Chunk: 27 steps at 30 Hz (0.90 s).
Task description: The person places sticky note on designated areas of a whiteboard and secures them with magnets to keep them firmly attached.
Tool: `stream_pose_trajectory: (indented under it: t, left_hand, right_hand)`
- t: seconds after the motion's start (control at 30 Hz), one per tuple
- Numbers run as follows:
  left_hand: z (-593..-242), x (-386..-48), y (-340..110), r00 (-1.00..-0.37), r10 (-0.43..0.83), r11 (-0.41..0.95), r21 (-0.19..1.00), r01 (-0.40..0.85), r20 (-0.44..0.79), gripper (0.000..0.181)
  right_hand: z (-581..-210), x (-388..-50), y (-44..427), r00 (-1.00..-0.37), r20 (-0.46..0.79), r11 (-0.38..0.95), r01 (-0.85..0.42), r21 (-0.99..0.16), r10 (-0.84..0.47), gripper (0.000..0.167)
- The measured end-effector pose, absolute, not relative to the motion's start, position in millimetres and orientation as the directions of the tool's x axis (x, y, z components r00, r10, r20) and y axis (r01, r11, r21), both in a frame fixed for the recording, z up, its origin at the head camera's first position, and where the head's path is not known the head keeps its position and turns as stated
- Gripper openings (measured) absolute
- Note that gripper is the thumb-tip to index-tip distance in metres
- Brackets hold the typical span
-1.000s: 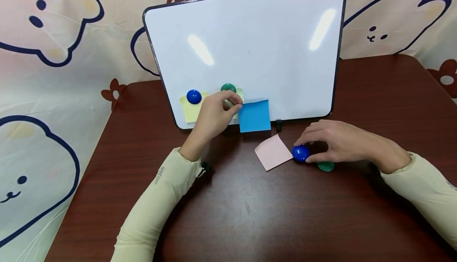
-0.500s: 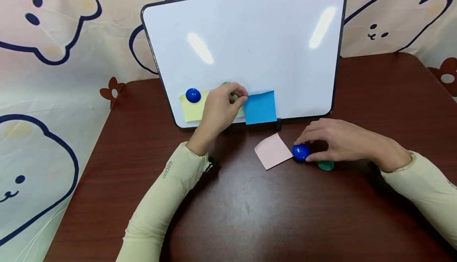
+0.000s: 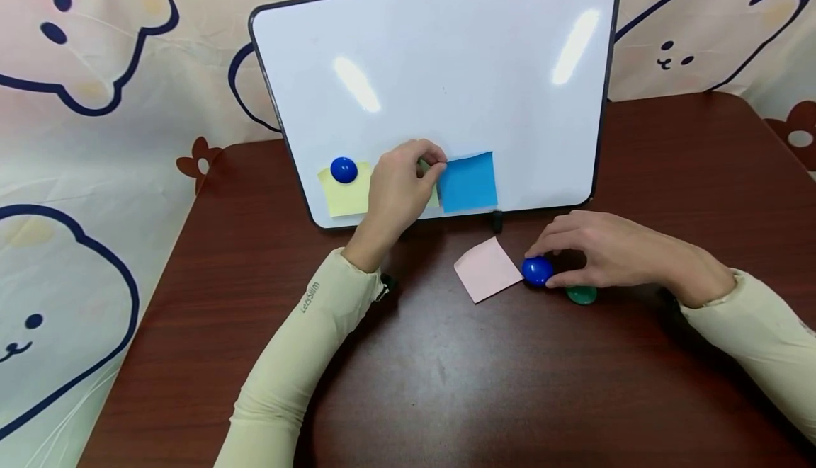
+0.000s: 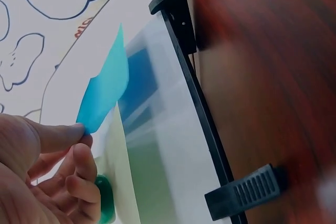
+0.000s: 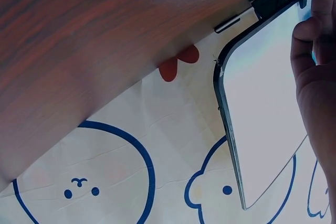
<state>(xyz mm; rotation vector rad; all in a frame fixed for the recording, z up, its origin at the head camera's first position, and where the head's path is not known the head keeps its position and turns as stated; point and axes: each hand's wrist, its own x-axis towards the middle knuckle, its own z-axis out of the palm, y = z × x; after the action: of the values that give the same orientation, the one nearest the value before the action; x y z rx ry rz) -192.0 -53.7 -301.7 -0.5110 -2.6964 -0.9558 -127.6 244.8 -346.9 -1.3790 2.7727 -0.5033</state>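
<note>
My left hand (image 3: 403, 183) pinches the upper left corner of a blue sticky note (image 3: 469, 183) between thumb and index finger. In the left wrist view the note (image 4: 107, 85) stands off the whiteboard's surface, its reflection showing beneath. On the table, my right hand (image 3: 602, 250) holds a round blue magnet (image 3: 537, 271) between thumb and fingers. A green magnet (image 3: 581, 294) lies partly under that hand. Beside the blue magnet is a pink sticky note (image 3: 487, 270). In the right wrist view the right hand (image 5: 317, 61) shows only at the edge.
The whiteboard (image 3: 484, 64) leans upright at the back, held by black clips (image 4: 244, 192). On its lower left, another blue magnet (image 3: 343, 170) holds a yellow note (image 3: 344, 195). A pale green note and a green magnet (image 4: 106, 199) sit near the left hand.
My left hand has moved up and to the right with the blue note, from below the whiteboard's lower edge to in front of the board. The right hand has stayed at the blue magnet.
</note>
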Motion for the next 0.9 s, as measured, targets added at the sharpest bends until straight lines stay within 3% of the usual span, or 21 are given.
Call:
stream_pose_trajectory:
  t: [0.9]
  left_hand:
    - [-307.3, -196.7, -45.8, -0.886, 0.148, 0.754, 0.529, 0.389, 0.440, 0.012]
  right_hand:
    - [-349.0, -127.9, 245.8, -0.600, 0.162, 0.549, -0.791, -0.271, -0.783, 0.040]
